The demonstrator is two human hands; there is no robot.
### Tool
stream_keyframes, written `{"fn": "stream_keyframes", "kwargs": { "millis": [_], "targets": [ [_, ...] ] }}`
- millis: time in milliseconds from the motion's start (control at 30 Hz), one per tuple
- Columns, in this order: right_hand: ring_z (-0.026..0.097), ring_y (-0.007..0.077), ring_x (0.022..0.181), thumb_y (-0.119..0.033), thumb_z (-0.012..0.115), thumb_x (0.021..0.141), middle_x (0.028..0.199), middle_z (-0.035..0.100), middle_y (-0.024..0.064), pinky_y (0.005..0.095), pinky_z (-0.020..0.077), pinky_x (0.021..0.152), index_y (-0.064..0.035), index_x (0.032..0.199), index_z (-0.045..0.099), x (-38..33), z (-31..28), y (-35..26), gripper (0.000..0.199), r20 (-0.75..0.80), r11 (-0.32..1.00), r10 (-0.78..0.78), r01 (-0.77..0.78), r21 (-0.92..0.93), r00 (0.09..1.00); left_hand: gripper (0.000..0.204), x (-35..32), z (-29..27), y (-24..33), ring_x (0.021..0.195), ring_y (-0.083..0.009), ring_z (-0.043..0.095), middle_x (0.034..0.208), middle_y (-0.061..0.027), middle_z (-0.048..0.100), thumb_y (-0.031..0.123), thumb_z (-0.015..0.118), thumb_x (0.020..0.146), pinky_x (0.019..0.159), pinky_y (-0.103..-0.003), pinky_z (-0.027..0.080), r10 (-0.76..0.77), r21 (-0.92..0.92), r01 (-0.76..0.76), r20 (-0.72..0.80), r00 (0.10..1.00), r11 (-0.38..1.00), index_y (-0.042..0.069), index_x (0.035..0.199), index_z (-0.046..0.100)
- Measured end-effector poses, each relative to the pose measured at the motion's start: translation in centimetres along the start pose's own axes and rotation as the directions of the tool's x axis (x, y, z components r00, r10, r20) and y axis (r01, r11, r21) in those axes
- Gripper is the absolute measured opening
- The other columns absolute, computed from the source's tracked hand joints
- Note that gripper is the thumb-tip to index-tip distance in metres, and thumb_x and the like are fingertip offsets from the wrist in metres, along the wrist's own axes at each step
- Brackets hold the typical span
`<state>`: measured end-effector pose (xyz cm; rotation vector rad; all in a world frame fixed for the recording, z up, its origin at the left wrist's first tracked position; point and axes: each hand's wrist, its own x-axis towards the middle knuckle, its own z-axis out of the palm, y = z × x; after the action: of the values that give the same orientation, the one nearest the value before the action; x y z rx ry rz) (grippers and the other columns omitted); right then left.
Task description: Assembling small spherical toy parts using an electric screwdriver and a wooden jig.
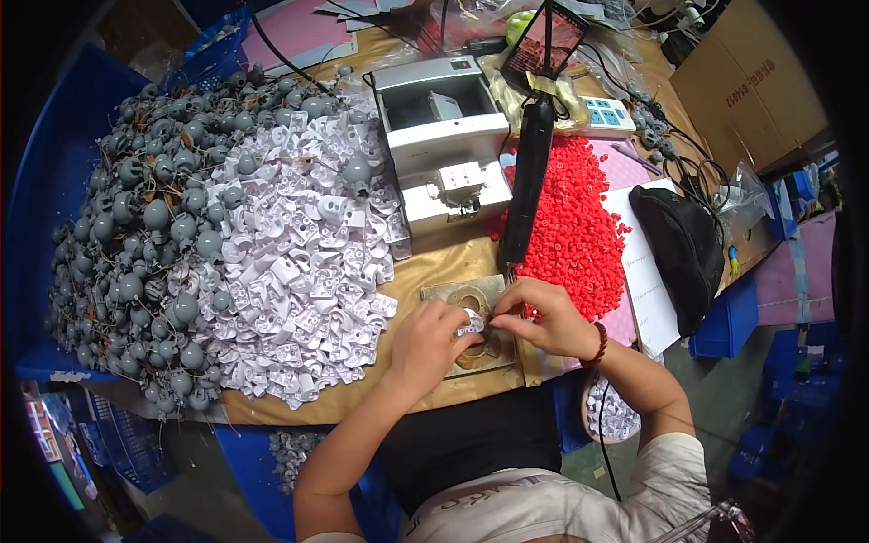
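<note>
My left hand (427, 346) is closed on a small white plastic part (471, 322), holding it over a square block (437, 387) with a rounded hollow at the table's front edge. Close to the part's right side, my right hand (550, 319) has thumb and fingertips pinched together; what they hold, if anything, is too small to make out. Just above that hand hangs a black electric screwdriver (532, 181), its tip pointing down. Left of my hands spreads a heap of white plastic parts (299, 271). Small red plastic pieces (570, 226) are piled to the right.
Grey round parts with wires (154, 217) fill the far left, against a blue bin (45, 181). A silver box-shaped machine (444, 136) stands behind my hands. A black pouch (677, 258), a power strip (606, 116), a small screen (547, 41) and a cardboard box (751, 81) are on the right.
</note>
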<state>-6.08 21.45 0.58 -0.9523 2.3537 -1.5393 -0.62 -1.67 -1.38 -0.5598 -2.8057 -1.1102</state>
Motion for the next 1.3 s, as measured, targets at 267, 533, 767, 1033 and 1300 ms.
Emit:
{"fn": "stream_keyframes", "kwargs": {
  "millis": [267,533,767,1033,1300],
  "targets": [
    [0.061,0.0248,0.099,-0.016,0.077,0.082,0.098,0.064,0.0040,0.0391,0.0478,0.085,-0.0082,0.096,0.065,0.8,3.4,2.3,0.020,0.186,0.770,-0.423,0.460,-0.443,0.887,0.040,1.6,-3.2,-0.4,0.086,-0.0271,0.061,0.095,-0.0101,0.060,0.018,0.085,0.077,0.076,-0.037,0.051,-0.192,-0.172,0.197,0.045,0.980,0.965,0.005,0.106,0.061],
    [0.059,0.0262,0.108,-0.019,0.078,0.083,0.108,0.064,0.0057,0.0402,0.0478,0.089,-0.0094,0.106,0.067,0.0,3.3,1.7,0.027,0.202,0.740,-0.371,0.420,-0.525,0.907,0.044,11.0,-10.2,-4.0,0.113,-0.0360,0.056,0.117,-0.0153,0.062,0.009,0.076,0.081,0.097,-0.044,0.048,0.059,0.542,0.166,-0.374,0.926,0.824,0.005,0.122,0.062],
    [0.061,0.0313,0.102,-0.020,0.075,0.090,0.109,0.065,0.0105,0.0417,0.0494,0.089,-0.0066,0.117,0.065,0.4,1.4,0.7,0.032,0.070,0.942,-0.211,0.222,-0.251,0.975,0.042,11.2,-13.5,-5.2,0.106,-0.0374,0.060,0.117,-0.0158,0.061,0.000,0.065,0.083,0.096,-0.040,0.050,-0.018,0.338,0.191,-0.453,0.891,0.921,0.007,0.124,0.062],
    [0.061,0.0333,0.114,-0.013,0.077,0.088,0.123,0.062,0.0179,0.0417,0.0508,0.097,-0.0018,0.127,0.061,4.4,-1.7,-5.6,0.044,-0.105,0.903,-0.413,0.391,-0.177,0.905,0.049,5.4,-17.4,6.7,0.114,-0.0304,0.062,0.128,-0.0164,0.056,-0.009,0.064,0.080,0.095,-0.039,0.053,0.041,-0.171,-0.173,-0.587,0.809,0.970,0.001,0.128,0.059],
    [0.067,0.0152,0.094,-0.010,0.066,0.099,0.112,0.069,0.0103,0.0305,0.0554,0.082,-0.0018,0.142,0.053,4.1,-2.0,-9.9,0.046,0.311,0.884,0.106,-0.232,0.405,0.945,0.053,-1.6,-12.6,8.0,0.116,-0.0272,0.061,0.132,-0.0232,0.052,-0.007,0.066,0.078,0.102,-0.039,0.050,0.012,-0.856,-0.122,-0.134,0.991,0.502,0.001,0.129,0.050]
  ]
}}
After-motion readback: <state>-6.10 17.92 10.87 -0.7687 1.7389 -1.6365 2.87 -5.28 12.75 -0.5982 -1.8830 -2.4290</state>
